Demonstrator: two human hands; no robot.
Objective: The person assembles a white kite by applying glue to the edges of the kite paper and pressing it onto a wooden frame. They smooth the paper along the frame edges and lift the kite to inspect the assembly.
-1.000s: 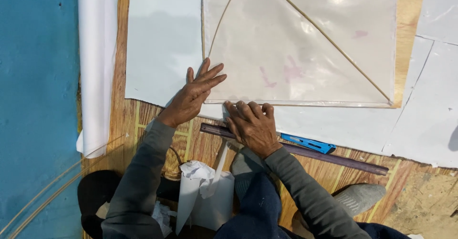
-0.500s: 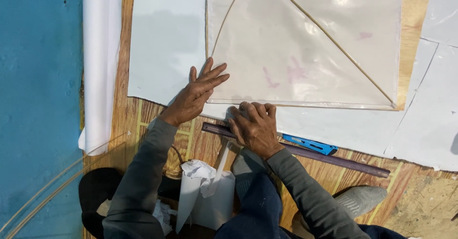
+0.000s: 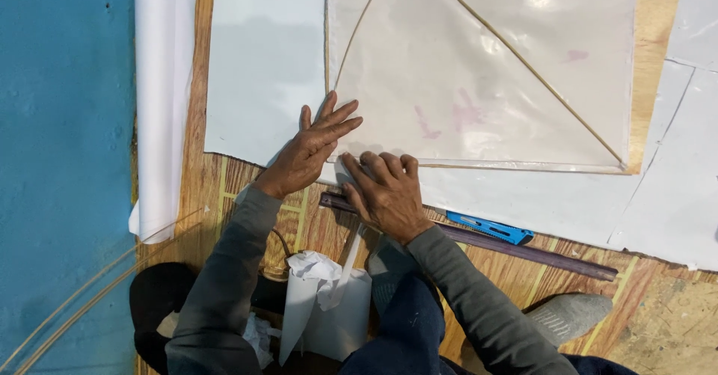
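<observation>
A translucent kite sheet (image 3: 479, 83) with thin bamboo sticks (image 3: 523, 65) lies on white paper (image 3: 262, 68) over a wooden board. My left hand (image 3: 310, 147) rests flat on the paper at the kite's lower left corner, fingers spread. My right hand (image 3: 385, 192) presses down on the kite's lower edge just beside it, fingers curled over the folded border. A long dark ruler (image 3: 508, 248) lies under my right wrist. A blue utility knife (image 3: 490, 228) sits just right of that hand.
A roll of white paper (image 3: 161, 98) lies along the board's left side, next to a blue floor (image 3: 60, 136). Crumpled white paper scraps (image 3: 321, 285) sit near my knees. Thin bamboo strips (image 3: 67, 308) curve at lower left. My socked foot (image 3: 568, 315) rests at lower right.
The view has shifted slightly; both hands stay pressed at the kite's lower left corner with almost no movement.
</observation>
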